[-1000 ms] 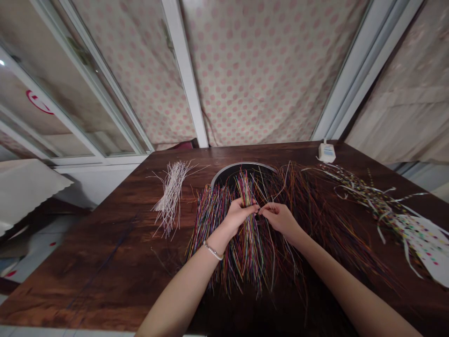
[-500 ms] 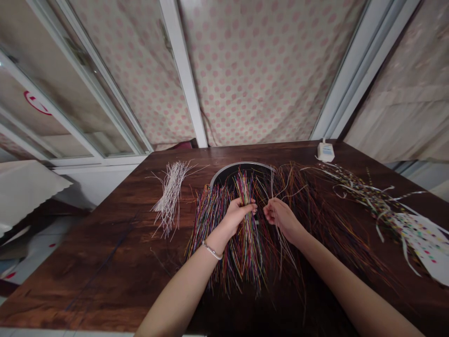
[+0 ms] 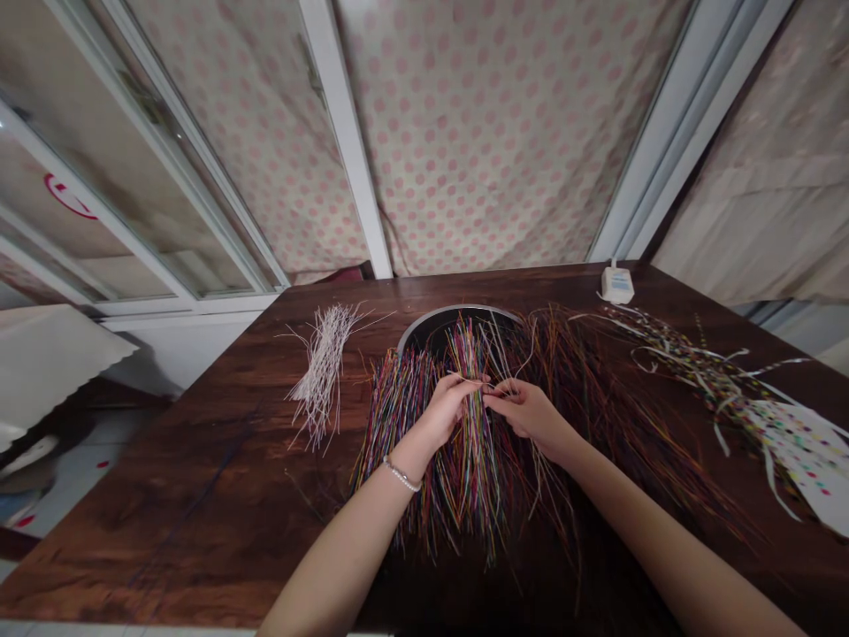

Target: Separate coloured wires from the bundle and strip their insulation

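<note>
My left hand (image 3: 443, 412) is closed around an upright-lying bundle of thin multicoloured cords (image 3: 475, 451), gripping it about halfway along. Close on its right, my right hand (image 3: 532, 414) is closed, with several loose pale cords (image 3: 549, 482) running through it. One pale strand crosses the bundle between the fingertips of both hands, which nearly meet. Beneath and left of the bundle lies a wider spread of coloured cords (image 3: 398, 402). Dark orange and purple cords (image 3: 597, 416) fan out beside my right forearm.
A round black tray with a silver rim (image 3: 457, 308) lies partly under the cords. White cords (image 3: 325, 363) are piled at left on the brown wooden table (image 3: 218, 460). At right are a small white box (image 3: 617, 285) and dotted ribbon strands (image 3: 683, 358).
My right hand has moved left and up against the bundle, bringing a pale strand across it to my left fingertips. My left hand keeps its grip in nearly the same place.
</note>
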`<state>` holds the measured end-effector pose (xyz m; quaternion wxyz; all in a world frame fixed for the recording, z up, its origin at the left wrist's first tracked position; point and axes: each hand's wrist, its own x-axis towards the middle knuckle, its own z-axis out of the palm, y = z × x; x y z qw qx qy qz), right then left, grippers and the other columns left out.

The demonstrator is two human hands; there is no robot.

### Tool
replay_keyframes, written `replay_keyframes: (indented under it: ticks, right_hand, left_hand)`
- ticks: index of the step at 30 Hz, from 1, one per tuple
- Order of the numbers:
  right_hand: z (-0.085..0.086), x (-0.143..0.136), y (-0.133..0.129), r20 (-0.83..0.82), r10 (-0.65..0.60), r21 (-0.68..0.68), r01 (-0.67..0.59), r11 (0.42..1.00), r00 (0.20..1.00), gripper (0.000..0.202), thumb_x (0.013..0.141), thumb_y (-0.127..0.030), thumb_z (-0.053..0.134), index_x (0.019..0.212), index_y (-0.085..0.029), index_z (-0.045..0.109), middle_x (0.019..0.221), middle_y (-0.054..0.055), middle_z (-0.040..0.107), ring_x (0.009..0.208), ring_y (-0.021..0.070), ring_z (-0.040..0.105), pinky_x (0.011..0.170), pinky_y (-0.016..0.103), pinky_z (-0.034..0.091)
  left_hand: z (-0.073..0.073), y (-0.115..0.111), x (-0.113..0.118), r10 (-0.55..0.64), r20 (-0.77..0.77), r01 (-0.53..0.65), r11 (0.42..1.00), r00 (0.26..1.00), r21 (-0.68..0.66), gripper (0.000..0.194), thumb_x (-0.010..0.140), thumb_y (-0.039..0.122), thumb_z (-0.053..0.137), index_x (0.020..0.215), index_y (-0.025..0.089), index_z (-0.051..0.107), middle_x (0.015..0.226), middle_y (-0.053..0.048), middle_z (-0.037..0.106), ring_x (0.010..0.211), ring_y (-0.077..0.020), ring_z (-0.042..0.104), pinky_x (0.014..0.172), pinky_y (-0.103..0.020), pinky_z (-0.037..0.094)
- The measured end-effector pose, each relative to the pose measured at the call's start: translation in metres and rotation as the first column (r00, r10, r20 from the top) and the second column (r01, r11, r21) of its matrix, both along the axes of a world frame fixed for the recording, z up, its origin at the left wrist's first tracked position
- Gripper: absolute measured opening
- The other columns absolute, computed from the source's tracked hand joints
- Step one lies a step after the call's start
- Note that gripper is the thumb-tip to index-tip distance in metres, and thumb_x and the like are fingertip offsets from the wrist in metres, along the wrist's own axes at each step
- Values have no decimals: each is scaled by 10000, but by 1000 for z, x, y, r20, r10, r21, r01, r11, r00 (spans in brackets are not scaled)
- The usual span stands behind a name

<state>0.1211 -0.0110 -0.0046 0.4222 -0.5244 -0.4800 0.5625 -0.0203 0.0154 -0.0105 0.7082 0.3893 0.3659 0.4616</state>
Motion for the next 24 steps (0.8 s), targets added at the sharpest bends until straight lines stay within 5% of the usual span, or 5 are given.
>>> replay_keyframes:
  ticks: [10,17,24]
  right_hand:
    - [0,0,-1,79,78,6,-79,997,994,274,651,-396,608,591,-156,490,399,-107,258,338,21,176,350,197,93]
    - [-2,3,1,59,21,-6,-21,1000,998,268,653,-400,611,643,-136,562,392,-107,251,332,25,171,351,206,85]
    - [-2,5,3,60,-7,-14,8,1000,998,265,648,-384,618,676,-122,600,372,-109,250,323,24,175,345,201,88]
  left_hand:
    - [-3,2,-2,25,-46,-25,1000,999,-11,279,585,293,704,809,131,665,721,-52,666,511,-94,523,478,-211,351]
    - [-4,1,0,0,-79,8,995,997,101,331,568,250,726,859,111,650,773,-60,660,699,-139,585,729,-276,412]
    - [-3,2,0,13,-59,-7,995,998,104,216,604,224,685,775,103,632,690,-46,640,659,-140,582,709,-291,410]
